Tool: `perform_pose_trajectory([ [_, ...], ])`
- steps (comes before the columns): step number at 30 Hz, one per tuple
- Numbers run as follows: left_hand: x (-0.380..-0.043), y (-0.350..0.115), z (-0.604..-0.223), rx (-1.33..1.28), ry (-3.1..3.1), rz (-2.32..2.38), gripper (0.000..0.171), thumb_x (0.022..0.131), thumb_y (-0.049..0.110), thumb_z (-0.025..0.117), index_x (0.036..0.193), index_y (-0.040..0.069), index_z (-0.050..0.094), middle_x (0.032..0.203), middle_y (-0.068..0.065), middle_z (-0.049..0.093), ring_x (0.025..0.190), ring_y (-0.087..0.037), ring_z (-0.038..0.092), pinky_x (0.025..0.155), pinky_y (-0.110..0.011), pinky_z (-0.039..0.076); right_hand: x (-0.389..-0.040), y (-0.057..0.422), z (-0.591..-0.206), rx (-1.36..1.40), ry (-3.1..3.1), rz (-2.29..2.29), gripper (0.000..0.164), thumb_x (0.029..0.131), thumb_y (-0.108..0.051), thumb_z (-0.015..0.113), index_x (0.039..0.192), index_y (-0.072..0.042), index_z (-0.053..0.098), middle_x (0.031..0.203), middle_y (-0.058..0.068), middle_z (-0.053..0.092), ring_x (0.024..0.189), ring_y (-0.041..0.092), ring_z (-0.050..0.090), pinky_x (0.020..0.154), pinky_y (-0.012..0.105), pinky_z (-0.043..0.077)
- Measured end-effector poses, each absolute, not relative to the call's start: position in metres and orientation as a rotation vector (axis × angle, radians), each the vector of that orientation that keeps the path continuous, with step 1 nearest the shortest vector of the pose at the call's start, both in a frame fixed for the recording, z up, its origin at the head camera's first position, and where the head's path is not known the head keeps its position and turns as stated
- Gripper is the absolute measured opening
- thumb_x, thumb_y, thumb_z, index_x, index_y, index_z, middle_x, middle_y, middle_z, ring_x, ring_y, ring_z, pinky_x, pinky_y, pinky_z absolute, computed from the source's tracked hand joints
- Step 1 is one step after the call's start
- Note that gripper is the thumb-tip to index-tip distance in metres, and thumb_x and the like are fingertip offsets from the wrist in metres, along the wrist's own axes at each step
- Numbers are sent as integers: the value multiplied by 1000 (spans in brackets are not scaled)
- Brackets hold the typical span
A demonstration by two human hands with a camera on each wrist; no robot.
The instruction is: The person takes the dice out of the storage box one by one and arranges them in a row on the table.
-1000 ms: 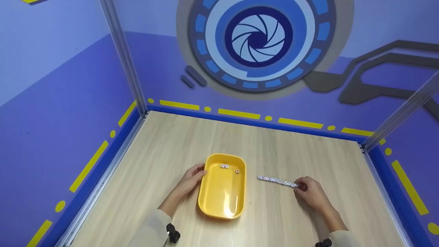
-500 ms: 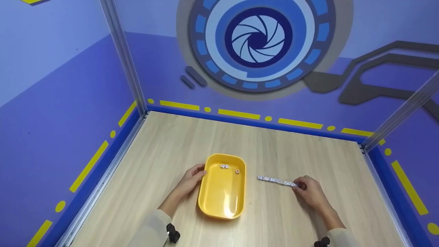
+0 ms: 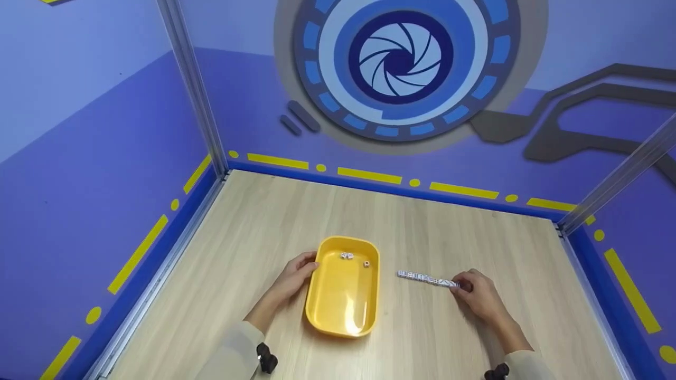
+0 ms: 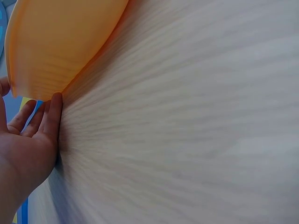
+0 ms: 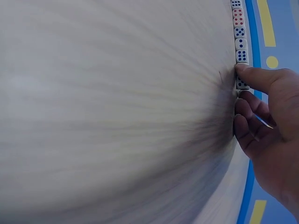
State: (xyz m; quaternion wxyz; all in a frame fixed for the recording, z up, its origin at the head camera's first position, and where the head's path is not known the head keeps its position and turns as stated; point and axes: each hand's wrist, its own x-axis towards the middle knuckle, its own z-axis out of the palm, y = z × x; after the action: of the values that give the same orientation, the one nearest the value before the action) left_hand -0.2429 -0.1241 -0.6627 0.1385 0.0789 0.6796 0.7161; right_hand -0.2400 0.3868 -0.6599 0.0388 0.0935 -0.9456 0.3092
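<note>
A yellow plastic tray (image 3: 338,295) sits on the table, left of the dice row, with three dice near its far end: a pair (image 3: 346,256) and a single die (image 3: 366,264). My left hand (image 3: 293,277) holds its left side, the thumb over the rim and the other fingers outside, low against the wall in the left wrist view. To the right lies a straight row of white dice (image 3: 422,277) with blue and red pips. My right hand (image 3: 478,293) pinches the row's right end; in the right wrist view the thumb (image 5: 254,77) lies on a die there, partly covering it.
The light wooden table (image 3: 296,206) is bounded by blue-purple printed walls (image 3: 237,105) at the back and both sides. Metal posts (image 3: 195,89) stand in the back corners. Dark wrist devices (image 3: 266,359) sit at both sleeves.
My right hand has edged slightly left at the end of the dice row. The tray, its dice and my left hand stay in place.
</note>
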Motion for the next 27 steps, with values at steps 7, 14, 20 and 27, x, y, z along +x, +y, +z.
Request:
perform_pose_trajectory([
  [7,-243,-122,-661,198,2044,2025,44,105,23,49,145,5,46,144,-14,51,131,-28,50,105,-38,45,-240,389,-656,293,-2940,966,14,87,-12,77,99,-18,72,88,1,58,78,16,50,62,25,43],
  [14,-242,-121,-660,142,2057,2011,44,104,26,52,145,9,47,145,-10,51,130,-23,51,106,-38,44,-240,391,-655,289,-2977,973,15,88,-10,75,101,-17,72,89,0,57,80,17,51,64,25,44],
  [20,-242,-122,-660,154,2040,2027,43,105,24,50,145,7,47,144,-13,51,129,-28,52,102,-38,48,-240,390,-649,285,-3003,998,18,89,-14,75,106,-16,70,91,0,58,81,18,51,65,25,45],
  [27,-242,-123,-662,190,1994,2055,45,105,26,51,145,6,46,143,-15,52,128,-31,52,100,-37,49,-243,386,-629,300,-2947,1057,25,89,-13,76,113,-9,69,97,3,64,85,19,59,65,25,51],
])
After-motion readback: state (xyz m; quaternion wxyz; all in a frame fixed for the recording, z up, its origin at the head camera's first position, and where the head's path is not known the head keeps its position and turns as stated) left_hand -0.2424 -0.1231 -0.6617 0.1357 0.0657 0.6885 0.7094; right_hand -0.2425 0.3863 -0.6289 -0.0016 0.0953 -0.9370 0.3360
